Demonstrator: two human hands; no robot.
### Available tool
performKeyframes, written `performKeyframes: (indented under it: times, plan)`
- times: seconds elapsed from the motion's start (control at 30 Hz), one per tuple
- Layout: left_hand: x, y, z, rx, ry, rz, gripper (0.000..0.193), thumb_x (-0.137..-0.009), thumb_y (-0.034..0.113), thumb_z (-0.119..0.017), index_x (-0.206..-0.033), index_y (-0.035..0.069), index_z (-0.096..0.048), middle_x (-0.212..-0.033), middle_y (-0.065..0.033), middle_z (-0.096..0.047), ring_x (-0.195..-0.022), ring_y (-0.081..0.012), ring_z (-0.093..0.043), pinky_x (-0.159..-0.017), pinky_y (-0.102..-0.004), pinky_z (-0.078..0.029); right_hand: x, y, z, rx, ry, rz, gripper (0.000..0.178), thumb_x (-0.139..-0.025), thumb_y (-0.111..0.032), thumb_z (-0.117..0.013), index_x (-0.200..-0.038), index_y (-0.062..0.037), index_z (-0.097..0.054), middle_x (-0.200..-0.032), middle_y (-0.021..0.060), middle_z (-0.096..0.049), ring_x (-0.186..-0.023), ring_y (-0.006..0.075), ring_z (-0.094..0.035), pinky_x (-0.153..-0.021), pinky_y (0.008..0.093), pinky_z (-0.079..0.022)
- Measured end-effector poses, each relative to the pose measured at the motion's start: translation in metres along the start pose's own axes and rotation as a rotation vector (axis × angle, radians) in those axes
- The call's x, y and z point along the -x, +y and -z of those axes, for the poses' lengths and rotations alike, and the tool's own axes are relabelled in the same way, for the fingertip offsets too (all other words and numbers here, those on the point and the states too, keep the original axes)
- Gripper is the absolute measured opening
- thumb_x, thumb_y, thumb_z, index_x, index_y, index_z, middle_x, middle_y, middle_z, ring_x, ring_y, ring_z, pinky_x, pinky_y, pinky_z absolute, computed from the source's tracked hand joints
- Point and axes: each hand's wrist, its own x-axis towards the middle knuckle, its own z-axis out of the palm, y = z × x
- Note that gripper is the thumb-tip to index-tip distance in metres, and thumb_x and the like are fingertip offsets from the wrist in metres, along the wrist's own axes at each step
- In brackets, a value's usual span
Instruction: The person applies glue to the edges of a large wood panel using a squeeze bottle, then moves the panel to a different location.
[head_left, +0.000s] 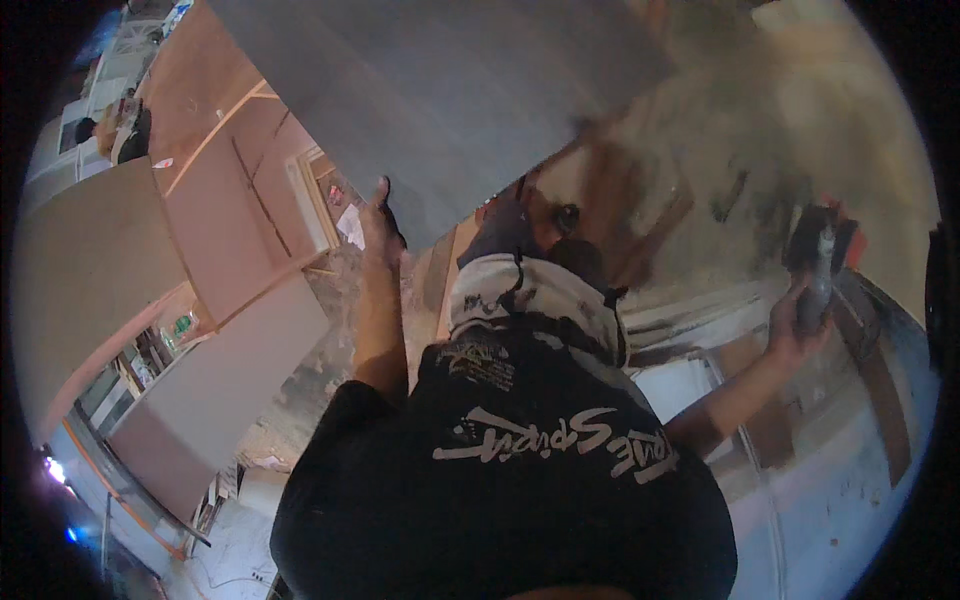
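Note:
My left hand (380,228) is closed on the near left edge of a large flat grey board (440,90). Its thumb lies on the board's face, while the other fingers are mostly hidden behind it. The board is tilted and reaches up past the top of the view. Out to the right, my right hand (800,315) is wrapped round a hand-held tool (822,250) with a grey body and black and red parts. Blur hides the tool's exact kind. It is held apart from the board, in front of a stained brownish surface (790,140).
Large pinkish-brown sheets (220,190) stand or lie at the left, with a thin wooden strip (215,135) across them. A person (120,130) is far off at the upper left. White paper (350,226) lies near my left hand. A pale blue surface (840,530) spreads at the lower right.

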Motion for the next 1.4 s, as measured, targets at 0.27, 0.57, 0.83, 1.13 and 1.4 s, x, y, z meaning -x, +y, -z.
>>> performKeyframes:
  times: [0.27, 0.57, 0.83, 1.13, 1.4]
  plan:
    - [0.035, -0.026, -0.062, -0.009, 0.082, -0.092, 0.057, -0.087, 0.022, -0.069, -0.131, -0.003, -0.044, -0.124, -0.015, -0.055, -0.11, -0.0288, -0.055, -0.096, -0.0428, -0.045, -0.088, -0.066, 0.044, 0.272, -0.064, 0.14, 0.05, -0.083, -0.005, -0.063, -0.13, 0.0072, -0.048, -0.138, 0.0205, -0.047, -0.126, 0.0312, -0.047, -0.11, 0.0419, -0.039]
    - [0.038, -0.085, -0.109, 0.234, 0.115, -0.09, 0.053, -0.086, 0.02, -0.068, -0.129, -0.003, -0.046, -0.12, -0.0167, -0.056, -0.111, -0.0294, -0.055, -0.094, -0.0435, -0.046, -0.175, -0.084, -0.031, 0.031, -0.248, -0.202, 0.055, -0.083, -0.002, -0.058, -0.134, 0.011, -0.04, -0.139, 0.0227, -0.045, -0.129, 0.0346, -0.044, -0.11, 0.0443, -0.039]
    - [0.023, -0.102, -0.218, 0.396, 0.207, 0.07, 0.059, -0.091, 0.034, -0.063, -0.136, 0.001, -0.043, -0.134, -0.0137, -0.052, -0.12, -0.0331, -0.05, -0.102, -0.0478, -0.039, -0.263, -0.062, -0.152, 0.279, -0.35, -0.051, 0.055, -0.086, -0.008, -0.054, -0.134, 0.0123, -0.036, -0.14, 0.0259, -0.042, -0.13, 0.0374, -0.043, -0.11, 0.0474, -0.039]
    - [-0.007, -0.143, -0.296, 0.405, 0.118, -0.048, 0.057, -0.095, 0.043, -0.052, -0.135, 0.004, -0.044, -0.134, -0.0116, -0.051, -0.122, -0.0307, -0.047, -0.105, -0.043, -0.035, -0.341, -0.041, -0.231, -0.003, -0.304, -0.289, 0.046, -0.087, -0.011, -0.053, -0.126, 0.0127, -0.045, -0.129, 0.0258, -0.052, -0.126, 0.0376, -0.048, -0.107, 0.0474, -0.043]
    - [-0.05, -0.166, -0.347, 0.362, 0.371, -0.152, 0.061, -0.094, 0.043, -0.054, -0.138, 0.003, -0.042, -0.14, -0.0126, -0.045, -0.129, -0.0301, -0.041, -0.109, -0.0437, -0.03, -0.482, -0.025, -0.272, 0.147, -0.327, -0.426, 0.043, -0.091, -0.012, -0.05, -0.127, 0.011, -0.047, -0.129, 0.0232, -0.054, -0.12, 0.0334, -0.053, -0.103, 0.0438, -0.046]
